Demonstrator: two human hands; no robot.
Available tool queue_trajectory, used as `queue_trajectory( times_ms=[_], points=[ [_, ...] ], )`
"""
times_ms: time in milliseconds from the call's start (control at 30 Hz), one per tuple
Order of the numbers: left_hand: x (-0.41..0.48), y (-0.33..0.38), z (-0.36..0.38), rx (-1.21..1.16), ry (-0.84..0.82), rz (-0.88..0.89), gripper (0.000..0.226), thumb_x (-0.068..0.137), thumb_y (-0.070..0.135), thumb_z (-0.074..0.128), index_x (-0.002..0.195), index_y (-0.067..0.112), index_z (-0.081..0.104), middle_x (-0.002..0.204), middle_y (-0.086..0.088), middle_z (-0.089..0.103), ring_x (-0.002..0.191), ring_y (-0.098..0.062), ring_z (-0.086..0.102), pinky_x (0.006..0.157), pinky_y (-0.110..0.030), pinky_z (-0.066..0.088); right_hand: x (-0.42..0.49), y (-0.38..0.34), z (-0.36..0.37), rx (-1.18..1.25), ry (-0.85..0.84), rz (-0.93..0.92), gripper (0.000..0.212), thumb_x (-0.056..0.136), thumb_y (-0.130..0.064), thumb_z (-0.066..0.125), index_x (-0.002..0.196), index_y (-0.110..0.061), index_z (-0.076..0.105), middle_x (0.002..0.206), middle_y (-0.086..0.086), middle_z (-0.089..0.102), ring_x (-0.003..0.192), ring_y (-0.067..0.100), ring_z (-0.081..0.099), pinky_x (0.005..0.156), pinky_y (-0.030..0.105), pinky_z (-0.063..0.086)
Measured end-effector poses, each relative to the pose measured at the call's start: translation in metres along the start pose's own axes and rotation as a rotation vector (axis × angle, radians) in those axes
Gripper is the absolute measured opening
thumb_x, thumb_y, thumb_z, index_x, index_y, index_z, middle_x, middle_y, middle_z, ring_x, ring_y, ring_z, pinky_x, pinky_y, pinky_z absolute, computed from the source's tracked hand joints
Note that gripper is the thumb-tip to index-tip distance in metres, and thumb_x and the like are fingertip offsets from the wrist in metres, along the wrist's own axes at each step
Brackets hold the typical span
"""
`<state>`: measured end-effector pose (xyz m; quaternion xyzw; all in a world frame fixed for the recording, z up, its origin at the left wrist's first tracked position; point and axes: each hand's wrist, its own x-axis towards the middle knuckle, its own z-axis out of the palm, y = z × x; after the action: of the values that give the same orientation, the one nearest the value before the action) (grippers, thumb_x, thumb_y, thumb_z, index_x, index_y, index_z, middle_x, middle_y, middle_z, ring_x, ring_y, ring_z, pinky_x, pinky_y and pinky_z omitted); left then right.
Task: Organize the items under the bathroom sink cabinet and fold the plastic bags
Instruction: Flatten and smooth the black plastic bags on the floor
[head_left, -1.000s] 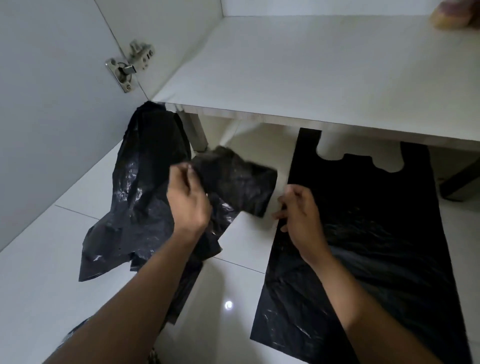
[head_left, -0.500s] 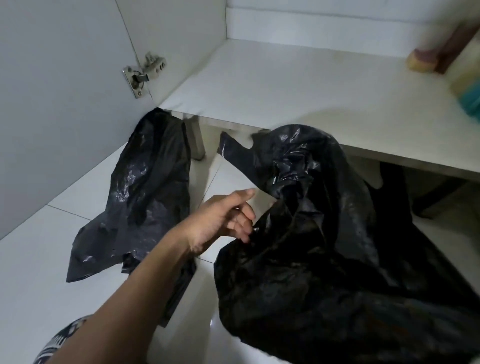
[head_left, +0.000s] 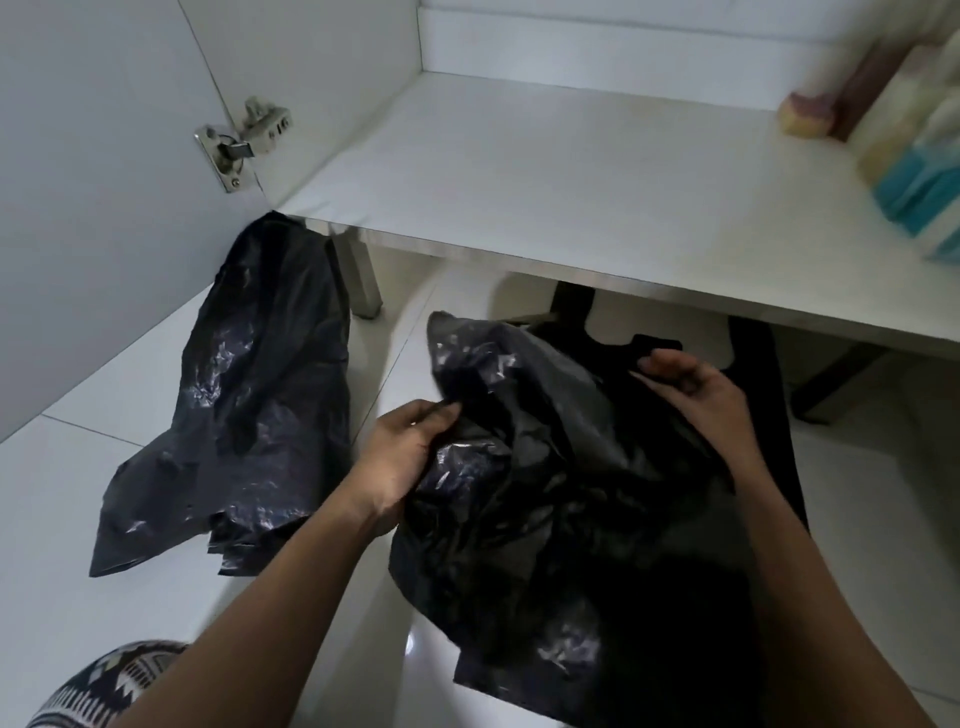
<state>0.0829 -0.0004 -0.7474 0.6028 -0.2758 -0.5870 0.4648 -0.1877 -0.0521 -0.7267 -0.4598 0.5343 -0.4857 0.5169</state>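
Observation:
A crumpled black plastic bag (head_left: 545, 467) lies bunched on the white floor in front of the cabinet. My left hand (head_left: 410, 447) grips its left side. My right hand (head_left: 691, 389) pinches its upper right edge. Beneath it lies another black bag (head_left: 769, 374), spread flat, its handles reaching under the cabinet; most of it is hidden. A pile of more black bags (head_left: 244, 410) sits to the left, against the open cabinet door.
The white cabinet shelf (head_left: 545, 171) stands on short legs (head_left: 361, 280). At its right end are a yellow sponge (head_left: 808, 117), a brown item and blurred white and teal packages (head_left: 919, 176). The open door (head_left: 93, 208) with its hinge (head_left: 239, 140) bounds the left.
The crumpled bag went from my left hand over onto the flat bag at the right. My right hand, hidden half a second ago, now pinches its top edge, and my left hand grips it again.

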Motion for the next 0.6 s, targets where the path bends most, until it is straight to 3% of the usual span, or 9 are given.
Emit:
queue_trajectory(
  times_ms=[100, 133, 233, 300, 367, 433, 500, 567, 600],
  points=[
    [0.000, -0.012, 0.013, 0.119, 0.050, 0.092, 0.018, 0.091, 0.022, 0.072, 0.089, 0.004, 0.067, 0.083, -0.008, 0.075, 0.071, -0.019, 0.069, 0.061, -0.027, 0.052, -0.005, -0.011, -0.021, -0.051, -0.021, 0.151, 0.037, 0.089, -0.038, 0.061, 0.112, -0.010, 0.066, 0.098, -0.005, 0.074, 0.095, 0.010, 0.069, 0.074, 0.013, 0.048],
    [0.000, -0.015, 0.019, 0.169, 0.050, 0.125, 0.015, 0.091, 0.019, 0.072, 0.086, 0.007, 0.066, 0.077, -0.003, 0.073, 0.069, -0.015, 0.067, 0.058, -0.023, 0.051, -0.008, -0.013, -0.020, -0.022, -0.061, 0.193, 0.030, 0.099, -0.035, 0.049, 0.103, -0.011, 0.066, 0.089, -0.008, 0.075, 0.086, 0.005, 0.070, 0.069, 0.013, 0.049],
    [-0.003, -0.017, 0.031, 0.362, 0.019, 0.235, 0.017, 0.088, 0.010, 0.074, 0.082, 0.014, 0.059, 0.075, 0.002, 0.067, 0.063, -0.002, 0.062, 0.058, -0.014, 0.047, -0.007, -0.008, -0.017, 0.034, -0.116, 0.249, 0.045, 0.108, -0.028, 0.023, 0.080, -0.014, 0.055, 0.054, -0.013, 0.067, 0.052, -0.005, 0.064, 0.050, 0.010, 0.047],
    [-0.004, -0.014, 0.033, 0.484, -0.059, 0.264, 0.025, 0.085, 0.007, 0.074, 0.076, 0.017, 0.054, 0.072, 0.005, 0.062, 0.059, -0.001, 0.055, 0.058, -0.014, 0.044, -0.005, -0.005, -0.022, 0.037, -0.198, 0.344, 0.050, 0.100, -0.052, 0.035, 0.090, -0.011, 0.063, 0.070, -0.002, 0.073, 0.063, 0.006, 0.070, 0.061, 0.021, 0.053],
    [-0.006, -0.011, 0.030, 0.586, -0.179, 0.239, 0.029, 0.078, 0.010, 0.074, 0.067, 0.022, 0.051, 0.063, 0.009, 0.056, 0.057, -0.004, 0.049, 0.060, -0.020, 0.042, -0.004, 0.003, -0.029, 0.036, -0.303, 0.488, 0.062, 0.080, -0.068, 0.055, 0.115, -0.017, 0.063, 0.098, 0.011, 0.073, 0.079, 0.021, 0.072, 0.069, 0.034, 0.054],
    [-0.007, -0.009, 0.028, 0.715, -0.260, 0.166, 0.028, 0.073, 0.015, 0.071, 0.059, 0.023, 0.048, 0.057, 0.010, 0.050, 0.055, -0.007, 0.046, 0.059, -0.025, 0.039, -0.003, 0.017, -0.029, -0.021, -0.379, 0.537, 0.064, 0.075, -0.053, 0.074, 0.131, -0.028, 0.054, 0.117, 0.013, 0.068, 0.095, 0.025, 0.069, 0.077, 0.039, 0.054],
    [-0.007, -0.009, 0.030, 0.763, -0.260, 0.121, 0.033, 0.079, 0.009, 0.068, 0.059, 0.021, 0.046, 0.053, 0.010, 0.045, 0.052, -0.009, 0.043, 0.054, -0.026, 0.036, -0.005, 0.021, -0.017, -0.147, -0.439, 0.450, 0.065, 0.082, -0.021, 0.075, 0.137, -0.035, 0.043, 0.115, 0.014, 0.070, 0.101, 0.028, 0.070, 0.083, 0.039, 0.056],
    [-0.007, -0.011, 0.035, 0.666, -0.134, 0.221, 0.035, 0.082, 0.002, 0.065, 0.061, 0.018, 0.042, 0.051, 0.011, 0.042, 0.051, -0.007, 0.040, 0.051, -0.022, 0.034, -0.005, 0.021, -0.009, -0.090, -0.386, 0.307, 0.061, 0.088, 0.002, 0.064, 0.134, -0.034, 0.045, 0.110, 0.015, 0.072, 0.101, 0.027, 0.070, 0.080, 0.036, 0.058],
    [-0.008, -0.013, 0.038, 0.571, -0.009, 0.325, 0.035, 0.083, -0.002, 0.063, 0.063, 0.016, 0.041, 0.052, 0.012, 0.042, 0.051, -0.005, 0.039, 0.051, -0.019, 0.034, -0.005, 0.021, -0.013, -0.027, -0.254, 0.223, 0.056, 0.089, 0.008, 0.058, 0.127, -0.032, 0.052, 0.111, 0.014, 0.071, 0.101, 0.025, 0.070, 0.078, 0.034, 0.058]
  ],
)
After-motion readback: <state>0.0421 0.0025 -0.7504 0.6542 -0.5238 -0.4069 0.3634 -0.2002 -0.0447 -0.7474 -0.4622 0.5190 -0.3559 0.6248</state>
